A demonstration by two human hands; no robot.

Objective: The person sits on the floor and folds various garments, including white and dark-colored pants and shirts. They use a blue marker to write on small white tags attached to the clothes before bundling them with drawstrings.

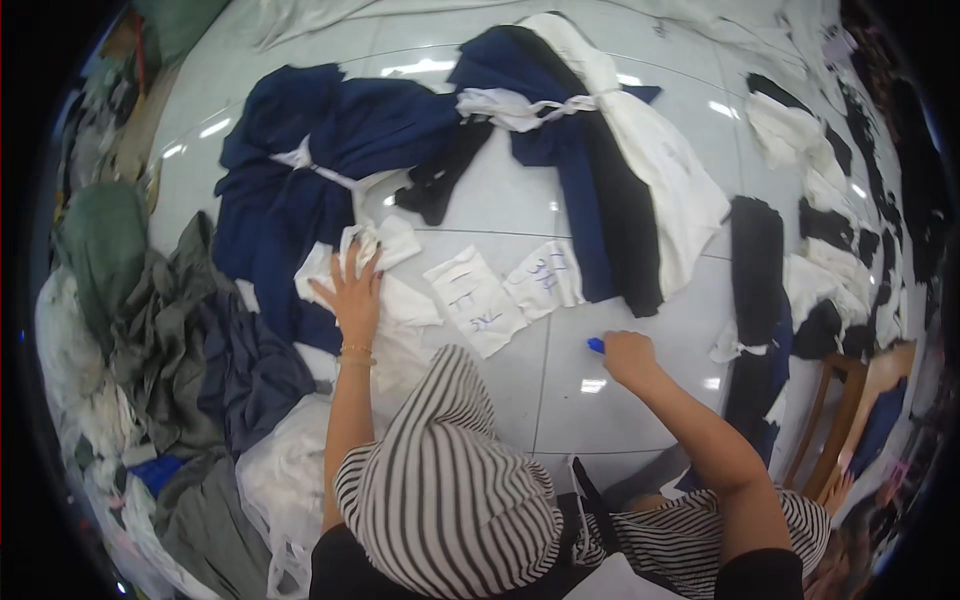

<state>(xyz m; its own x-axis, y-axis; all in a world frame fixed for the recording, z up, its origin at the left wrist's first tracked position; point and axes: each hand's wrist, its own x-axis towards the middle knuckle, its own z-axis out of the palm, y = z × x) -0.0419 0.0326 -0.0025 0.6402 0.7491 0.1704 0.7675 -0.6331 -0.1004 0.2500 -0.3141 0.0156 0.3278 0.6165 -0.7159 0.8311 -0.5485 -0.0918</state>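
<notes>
Head view: left hand point(350, 288) spread over white scraps point(404, 302), right hand point(629, 358) curled round a blue pen point(596, 345) that might streak the lettered patches point(474, 300) at left if it brushes them.

I see deep navy on the bundle point(270, 130) at ten o'clock; the pile point(612, 185) at one mixes navy, black and cream. White slips point(490, 285) bear violet handwriting point(545, 272). The clothing point(450, 490) at six has black-and-white stripes; the pen point(596, 345) at four is blue.

Two handwritten labels point(474, 304) point(545, 280), one pen point(596, 345)
</notes>
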